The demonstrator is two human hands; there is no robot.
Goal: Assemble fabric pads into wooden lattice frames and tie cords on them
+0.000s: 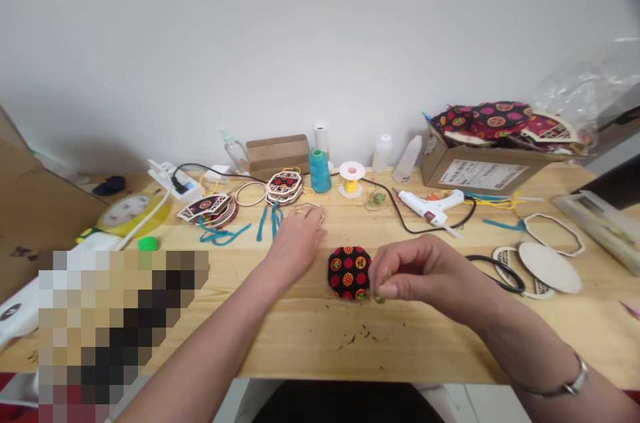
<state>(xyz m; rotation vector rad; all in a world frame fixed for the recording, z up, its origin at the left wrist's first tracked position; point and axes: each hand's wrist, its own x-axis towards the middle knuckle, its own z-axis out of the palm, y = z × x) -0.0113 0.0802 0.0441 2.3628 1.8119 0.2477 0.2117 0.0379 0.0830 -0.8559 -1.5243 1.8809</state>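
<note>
My left hand point(299, 236) reaches to the middle of the table, fingers curled down over a thin pale edge; what they hold is mostly hidden. In front of it lies a padded fabric piece point(349, 273), black with red and yellow flower circles and rounded corners. At its right edge my right hand point(417, 276) is closed in a pinch, thumb against fingers. A small greenish bit shows beneath the fingertips, too small to name. Behind my left hand stand a stack of patterned wooden-framed pieces point(284, 187) and a teal thread cone point(320, 171).
A white glue gun point(431, 207) with a black cord lies right of centre. Farther right are a white oval disc point(550, 267), a black ring point(500, 274) and a cardboard box point(480, 169) of fabric. A yellow thread spool point(352, 179) and a tape roll point(133, 215) stand leftward.
</note>
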